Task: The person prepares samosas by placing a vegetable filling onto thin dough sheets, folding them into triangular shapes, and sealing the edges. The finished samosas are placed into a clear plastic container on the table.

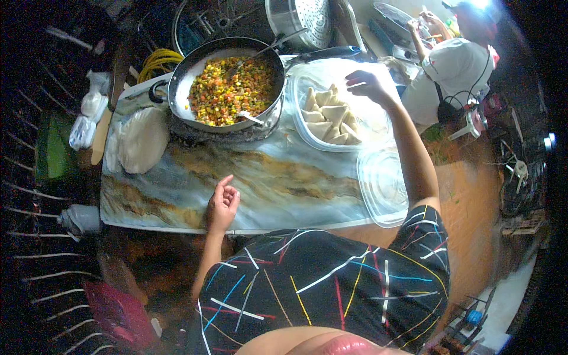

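Observation:
My left hand [224, 204] hovers over the front edge of the marble-patterned tabletop [266, 177], index finger extended, the others loosely curled around nothing. Above the far right of a clear plastic container [310, 141], my right hand [364, 84] is spread and partly washed out by glare; I see nothing in it. Several folded triangular dough pastries [333, 116] are piled in the container's left half. Left of it, a wide pan [177, 80] holds diced vegetable filling [230, 91] with a metal spoon [270, 46] in it. A stack of round dough wrappers [144, 140] lies at the left.
A clear plastic lid [384, 188] lies at the table's right edge. Behind stand a perforated steamer pot [310, 22] and a dark-handled utensil [330, 54]. Coiled yellow cord [159, 62] is behind the pan. Another person [457, 75] in a white shirt works at the back right.

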Demonstrator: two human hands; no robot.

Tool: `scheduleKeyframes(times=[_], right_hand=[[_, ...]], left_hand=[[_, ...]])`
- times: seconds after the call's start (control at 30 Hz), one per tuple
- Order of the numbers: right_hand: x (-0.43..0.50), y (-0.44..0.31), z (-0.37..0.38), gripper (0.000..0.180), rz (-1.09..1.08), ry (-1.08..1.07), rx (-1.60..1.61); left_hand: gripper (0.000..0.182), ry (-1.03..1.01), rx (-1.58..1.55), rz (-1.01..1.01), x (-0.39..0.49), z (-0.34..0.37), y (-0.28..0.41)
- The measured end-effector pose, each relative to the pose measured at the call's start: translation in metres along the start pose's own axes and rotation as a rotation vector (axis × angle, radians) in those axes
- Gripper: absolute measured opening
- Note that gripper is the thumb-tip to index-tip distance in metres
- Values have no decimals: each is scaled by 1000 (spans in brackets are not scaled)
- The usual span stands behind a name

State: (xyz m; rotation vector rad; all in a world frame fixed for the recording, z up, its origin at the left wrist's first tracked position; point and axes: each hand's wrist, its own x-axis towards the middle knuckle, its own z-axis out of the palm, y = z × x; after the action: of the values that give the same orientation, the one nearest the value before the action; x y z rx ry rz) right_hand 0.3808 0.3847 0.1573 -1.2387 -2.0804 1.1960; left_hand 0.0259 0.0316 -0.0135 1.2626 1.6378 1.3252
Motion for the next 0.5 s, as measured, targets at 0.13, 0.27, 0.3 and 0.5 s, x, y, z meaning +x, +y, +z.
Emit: scheduleKeyframes(times=[0.13, 0.27, 0.3, 0.5], right_hand=[[-42, -55, -13, 34, -97, 249, 119], [-94, -68, 7, 31, -139, 230, 131], [-107, -64, 21, 31, -178, 217, 116], [-158, -24, 138, 36, -168, -146, 555]], left_hand=[[43, -39, -131, -24, -3, 8, -1], [39, -64, -342, 28, -3, 18, -18], [36, -68, -378, 73, 0, 18, -20], [18, 124, -312, 165, 40, -45, -12]])
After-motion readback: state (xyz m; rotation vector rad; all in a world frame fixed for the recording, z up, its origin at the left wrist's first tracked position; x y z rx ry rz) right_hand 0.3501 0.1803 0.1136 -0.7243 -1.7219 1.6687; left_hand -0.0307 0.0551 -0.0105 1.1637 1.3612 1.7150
